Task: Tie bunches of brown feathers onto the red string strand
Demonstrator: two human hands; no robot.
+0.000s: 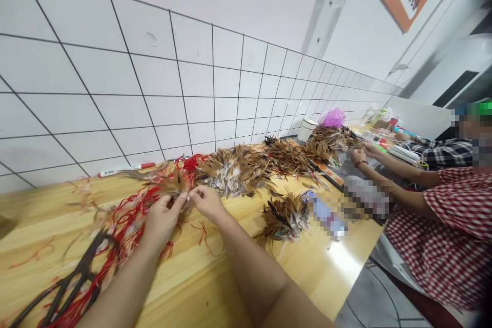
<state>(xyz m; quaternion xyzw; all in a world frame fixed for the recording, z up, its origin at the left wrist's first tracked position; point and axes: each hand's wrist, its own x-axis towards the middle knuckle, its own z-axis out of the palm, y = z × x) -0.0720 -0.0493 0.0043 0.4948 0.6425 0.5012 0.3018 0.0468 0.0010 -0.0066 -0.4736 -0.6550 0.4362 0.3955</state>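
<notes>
I log: left hand (163,218) and right hand (207,200), fingers pinching a feather tuft (177,184). Feather bundles (234,169), apparently done, at 1 o'clock; red strings (126,215), seemingly unused, at 9 o'clock.

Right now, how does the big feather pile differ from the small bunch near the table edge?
The pile is larger and spread wide; the bunch is compact and nearer the table edge. The pile reaches the red strings; the bunch lies apart from them. Both are brown feathers.
</notes>
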